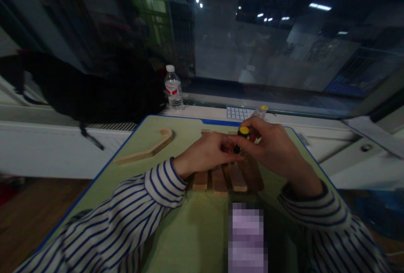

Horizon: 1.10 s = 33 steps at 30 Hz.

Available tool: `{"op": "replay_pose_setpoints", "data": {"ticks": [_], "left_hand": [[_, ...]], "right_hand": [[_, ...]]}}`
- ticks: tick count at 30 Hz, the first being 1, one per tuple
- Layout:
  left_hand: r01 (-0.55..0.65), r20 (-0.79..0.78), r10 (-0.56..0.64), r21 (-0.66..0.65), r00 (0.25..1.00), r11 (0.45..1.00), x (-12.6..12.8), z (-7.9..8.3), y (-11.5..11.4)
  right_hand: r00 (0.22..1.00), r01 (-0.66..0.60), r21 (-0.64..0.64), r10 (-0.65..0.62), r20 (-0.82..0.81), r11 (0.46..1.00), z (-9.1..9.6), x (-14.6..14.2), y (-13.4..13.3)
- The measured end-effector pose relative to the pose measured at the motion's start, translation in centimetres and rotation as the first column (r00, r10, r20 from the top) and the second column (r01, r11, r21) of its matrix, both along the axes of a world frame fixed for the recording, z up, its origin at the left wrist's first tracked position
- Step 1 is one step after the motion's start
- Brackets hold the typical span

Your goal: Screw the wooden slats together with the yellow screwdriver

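My right hand (271, 144) is closed round a short yellow-and-black handle, apparently a stubby screwdriver (243, 131), with the yellow end up; its shaft is hidden. Close against it, my left hand (210, 151) has its thumb and fingers pinched together by a small black part (236, 149) below the handle. Whatever the left fingertips grip cannot be made out. Beneath both hands lie several wooden slats (238, 180) side by side, their middle partly covered by the hands. A curved wooden piece (154, 150) rests apart, to the left.
The green table (176, 231) has a blue edge. On the sill behind stand a water bottle (173, 89) and a clear container with a yellow cap (261, 111), near a blue-and-white grid sheet (237, 113). A black bag (104, 92) lies left. A pixelated purplish patch covers the near middle.
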<state>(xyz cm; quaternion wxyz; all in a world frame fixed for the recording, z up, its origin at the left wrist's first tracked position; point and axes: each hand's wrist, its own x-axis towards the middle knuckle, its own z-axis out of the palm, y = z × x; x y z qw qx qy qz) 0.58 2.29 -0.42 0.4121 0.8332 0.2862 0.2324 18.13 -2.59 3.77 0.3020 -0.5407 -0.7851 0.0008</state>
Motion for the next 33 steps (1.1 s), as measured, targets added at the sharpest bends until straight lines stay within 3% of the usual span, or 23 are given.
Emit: {"op": "replay_pose_setpoints", "data": {"ticks": [12, 21, 33], "left_hand": [[-0.025, 0.059, 0.028, -0.047, 0.998, 0.999, -0.1, -0.5, 0.1], [-0.139, -0.037, 0.146, 0.146, 0.989, 0.979, 0.0, -0.2, -0.4], [-0.09, -0.058, 0.099, 0.135, 0.993, 0.987, 0.1, -0.2, -0.3]], "right_hand": [[0.968, -0.252, -0.102, 0.248, -0.047, 0.962, 0.5, 1.2, -0.2], [0.975, -0.211, -0.067, 0.205, -0.087, 0.975, 0.5, 1.3, -0.2], [0.98, -0.182, -0.024, 0.18, -0.09, 0.983, 0.5, 1.2, 0.2]]}}
